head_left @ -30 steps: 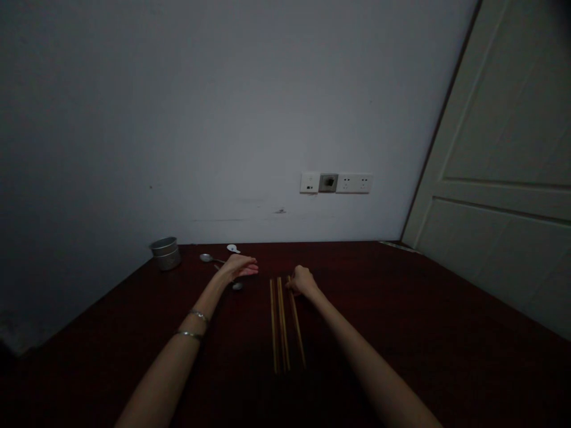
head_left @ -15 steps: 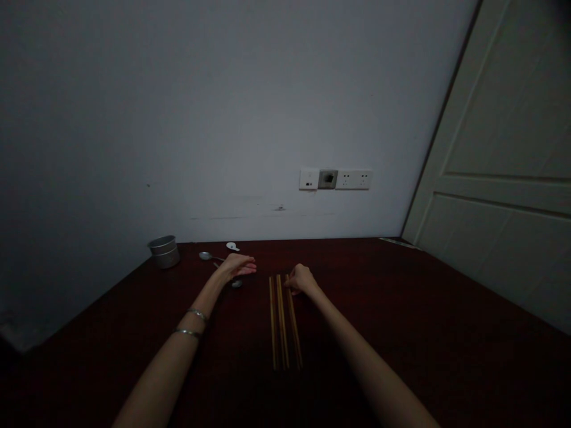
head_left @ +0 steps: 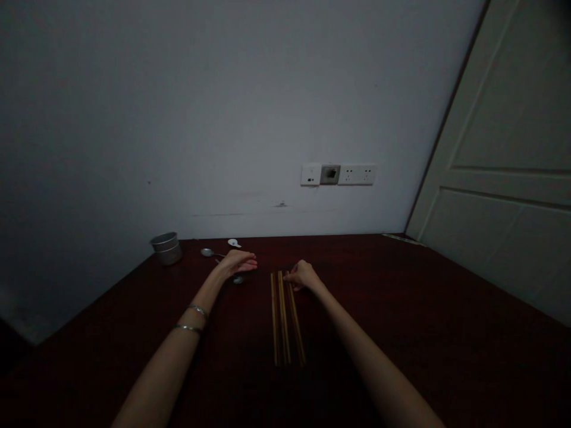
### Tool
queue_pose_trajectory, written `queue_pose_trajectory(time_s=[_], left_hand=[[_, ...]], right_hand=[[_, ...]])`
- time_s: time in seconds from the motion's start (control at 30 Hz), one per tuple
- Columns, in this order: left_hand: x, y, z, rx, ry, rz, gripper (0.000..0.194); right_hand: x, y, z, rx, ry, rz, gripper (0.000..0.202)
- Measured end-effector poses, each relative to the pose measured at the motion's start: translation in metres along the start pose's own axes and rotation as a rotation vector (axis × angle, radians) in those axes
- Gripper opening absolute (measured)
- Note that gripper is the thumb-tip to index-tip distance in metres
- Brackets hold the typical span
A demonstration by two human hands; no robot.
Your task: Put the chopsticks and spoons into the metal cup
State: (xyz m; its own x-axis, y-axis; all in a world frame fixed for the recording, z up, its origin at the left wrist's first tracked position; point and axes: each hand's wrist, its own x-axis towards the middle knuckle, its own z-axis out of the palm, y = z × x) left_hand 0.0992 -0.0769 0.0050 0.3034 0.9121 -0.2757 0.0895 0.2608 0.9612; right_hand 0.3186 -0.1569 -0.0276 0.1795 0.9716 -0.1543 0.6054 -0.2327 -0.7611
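Several wooden chopsticks [head_left: 284, 321] lie lengthwise on the dark red table in front of me, roughly side by side. My right hand [head_left: 303, 275] is closed at the far end of the rightmost chopsticks [head_left: 295, 321], thumb and fingers pinched there. Left of the row, my left hand [head_left: 238, 261] hovers with its fingers stretched out and holds nothing. Around it lie a metal spoon [head_left: 206, 252] and another spoon [head_left: 238, 279], both partly hidden by the hand and wrist. A small white spoon [head_left: 234, 242] rests just beyond, close to the wall.
At the table's far left corner stands a grey metal cup [head_left: 166, 248]. The wall behind carries a row of sockets [head_left: 357, 174]. A pale door [head_left: 513, 178] rises on the right, and a thin strip [head_left: 402, 239] lies along the back right edge.
The view has shifted slightly, so everything sits a little higher in the picture. Both hands stay in nearly the same places, the right one still at the rightmost chopsticks.
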Motion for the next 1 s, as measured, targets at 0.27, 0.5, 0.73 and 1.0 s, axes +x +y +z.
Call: queue_pose_trajectory(time_s=[0.27, 0.5, 0.73, 1.0], left_hand=[[-0.033, 0.047, -0.035, 0.09, 0.013, 0.122, 0.018], [-0.091, 0.09, -0.074, 0.078, 0.193, 0.34, 0.018], [-0.103, 0.093, -0.059, 0.316, 0.204, 0.368, 0.023], [-0.054, 0.058, -0.044, 0.945, 0.082, 0.031, 0.023]], right_hand=[[0.005, 0.014, -0.032, -0.371, 0.292, -0.116, 0.029], [0.017, 0.059, -0.051, -0.295, 0.296, -0.259, 0.044], [0.028, 0.078, -0.05, 0.022, 0.328, -0.363, 0.056], [0.029, 0.08, -0.051, 0.144, 0.331, -0.349, 0.06]])
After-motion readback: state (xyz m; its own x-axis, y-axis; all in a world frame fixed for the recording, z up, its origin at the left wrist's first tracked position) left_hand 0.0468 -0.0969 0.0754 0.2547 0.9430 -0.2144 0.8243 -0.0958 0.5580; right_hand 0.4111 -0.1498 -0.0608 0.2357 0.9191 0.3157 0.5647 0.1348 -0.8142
